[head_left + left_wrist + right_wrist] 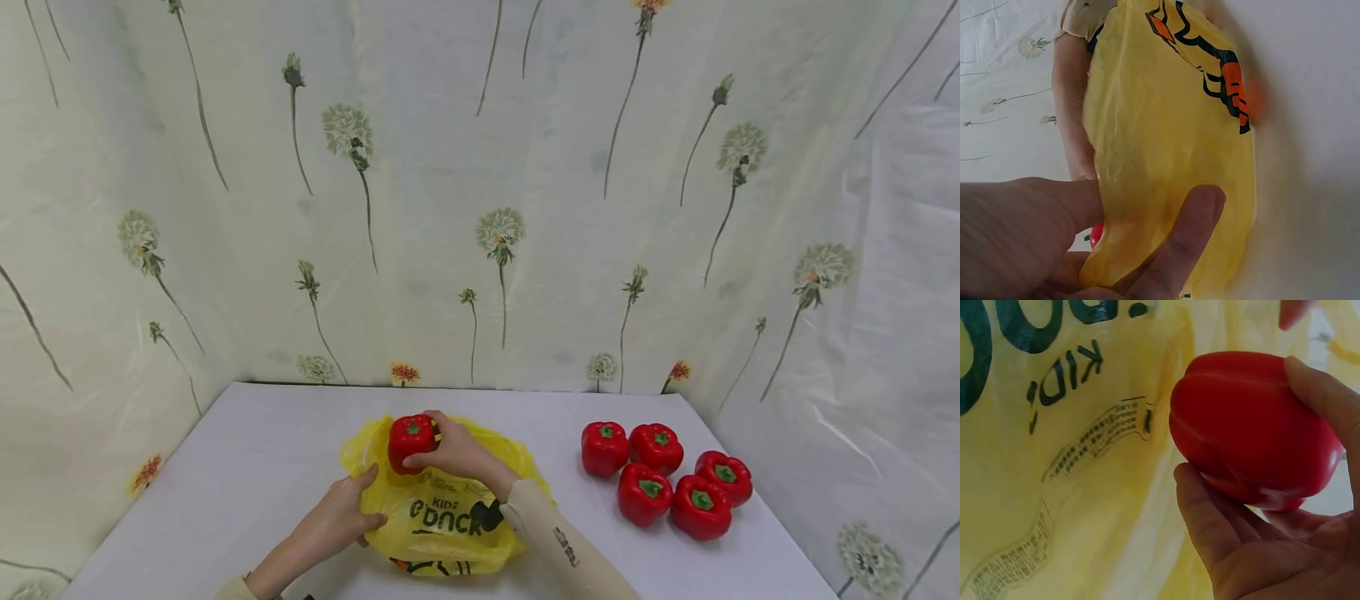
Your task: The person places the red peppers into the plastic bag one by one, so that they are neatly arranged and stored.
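Note:
A yellow plastic bag (442,546) with dark printed lettering lies on the white table, its mouth toward the upper left. My left hand (339,515) holds the bag's left edge; in the left wrist view the thumb is on one side of the film (1154,131) and the fingers on the other. Between the thumb and fingers of my right hand (463,452) is a red bell pepper (410,444) with a green stem. It is just above the bag's mouth, and the right wrist view shows the pepper (1247,428) close beside the printed plastic.
Several more red bell peppers (701,507) stand grouped on the right side of the white table (247,467). Behind the table and at both sides hangs a pale curtain (420,208) with dandelion prints.

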Demonstrator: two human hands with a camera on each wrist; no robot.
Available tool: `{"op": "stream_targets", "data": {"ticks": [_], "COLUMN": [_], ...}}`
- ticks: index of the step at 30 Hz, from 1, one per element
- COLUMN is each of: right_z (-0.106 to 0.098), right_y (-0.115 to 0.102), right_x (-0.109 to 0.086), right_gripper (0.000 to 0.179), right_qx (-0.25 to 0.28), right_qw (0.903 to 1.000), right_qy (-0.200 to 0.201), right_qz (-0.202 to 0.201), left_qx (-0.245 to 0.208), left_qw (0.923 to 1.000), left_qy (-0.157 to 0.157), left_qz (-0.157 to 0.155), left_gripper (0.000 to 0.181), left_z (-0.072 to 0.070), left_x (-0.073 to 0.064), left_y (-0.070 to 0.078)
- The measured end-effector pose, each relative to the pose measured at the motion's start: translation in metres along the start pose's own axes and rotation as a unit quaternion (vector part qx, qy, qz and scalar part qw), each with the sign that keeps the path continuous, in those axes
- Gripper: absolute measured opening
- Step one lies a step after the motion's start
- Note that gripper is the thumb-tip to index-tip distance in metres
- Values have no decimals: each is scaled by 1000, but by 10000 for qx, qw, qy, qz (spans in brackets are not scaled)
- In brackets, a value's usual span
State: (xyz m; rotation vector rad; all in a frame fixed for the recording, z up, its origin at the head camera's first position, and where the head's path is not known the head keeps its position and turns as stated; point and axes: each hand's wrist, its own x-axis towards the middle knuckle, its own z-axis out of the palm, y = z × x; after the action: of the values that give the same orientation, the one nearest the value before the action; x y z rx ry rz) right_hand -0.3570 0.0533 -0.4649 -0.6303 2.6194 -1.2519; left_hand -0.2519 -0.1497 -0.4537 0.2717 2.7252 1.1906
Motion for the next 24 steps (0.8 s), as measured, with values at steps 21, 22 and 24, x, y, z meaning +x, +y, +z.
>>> {"op": "stream_targets", "data": {"ticks": [21,22,24], "right_z": [20,19,19], "right_y": [12,11,10], "right_x": [4,4,4], "right_gripper": [86,86,85], "right_qx": [70,82,105], "right_qw": [9995,9995,9995], "right_qy": [311,300,276], "right_qz": [90,91,90], "left_qx": [50,35,11], "left_qw": [9997,9997,9997], "left_qy": [15,18,23], "left_qz": [223,224,231], "left_gripper": [68,68,68], "left_z": [4,4,4], "left_x": [0,0,0], "left_y": [-3,-3,-3]}}
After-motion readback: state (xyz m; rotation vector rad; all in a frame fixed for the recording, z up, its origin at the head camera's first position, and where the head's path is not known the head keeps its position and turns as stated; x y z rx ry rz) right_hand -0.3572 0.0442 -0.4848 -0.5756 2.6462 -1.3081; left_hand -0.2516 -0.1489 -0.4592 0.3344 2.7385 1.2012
